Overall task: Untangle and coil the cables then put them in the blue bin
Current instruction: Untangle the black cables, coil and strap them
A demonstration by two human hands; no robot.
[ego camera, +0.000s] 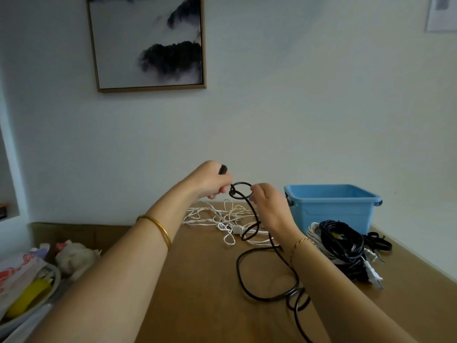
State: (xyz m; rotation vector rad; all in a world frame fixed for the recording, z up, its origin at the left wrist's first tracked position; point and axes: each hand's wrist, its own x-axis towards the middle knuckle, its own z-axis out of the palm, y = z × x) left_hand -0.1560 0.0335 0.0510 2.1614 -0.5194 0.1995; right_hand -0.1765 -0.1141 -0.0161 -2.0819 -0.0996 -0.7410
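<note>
Both hands are raised above the wooden table (197, 280). My left hand (210, 180) grips one end of a black cable (247, 276), whose plug tip sticks up past the knuckles. My right hand (265, 201) pinches the same cable just beside a small loop held between the two hands. The rest of the black cable hangs down and lies in loose loops on the table near my right forearm. A tangled white cable (222, 219) lies behind the hands. The blue bin (329, 209) stands at the back right.
A pile of black and white cables (343, 246) with a white plug lies in front of the bin. At the left table edge sit a bowl (32, 293) with packets and a crumpled white thing (74, 258). A framed picture (148, 43) hangs on the wall.
</note>
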